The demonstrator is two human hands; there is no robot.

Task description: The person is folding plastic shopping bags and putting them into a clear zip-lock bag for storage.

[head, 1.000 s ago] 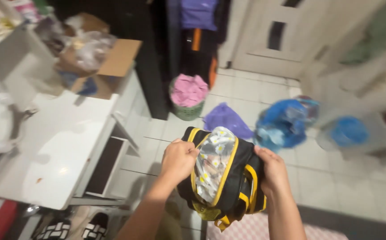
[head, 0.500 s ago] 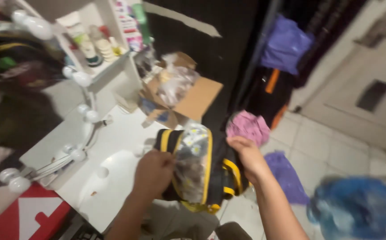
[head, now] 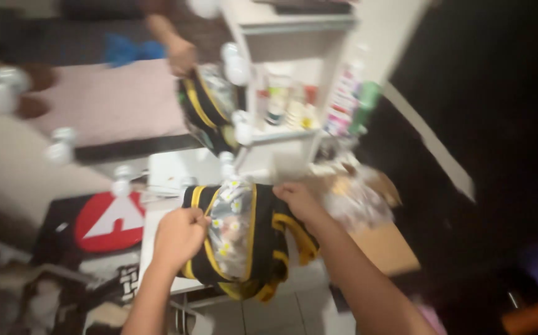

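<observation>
So, gripping a black and yellow bag (head: 244,239) from both sides: left hand (head: 179,239) fisted tight around the left edge, right hand (head: 297,200) curled over the top right corner, probably spreading the opening so the clear daisy-print pouch (head: 233,229) stays tucked inside without sliding out. Held up in the air just over the front edge of the white surface (head: 157,217), not resting on it, likely for a better look in. Behind the bag, a white shelf unit (head: 281,118) with blurry bottles; right of the bag, a cardboard box (head: 374,242); left of it, a red and white thing (head: 109,220).
</observation>
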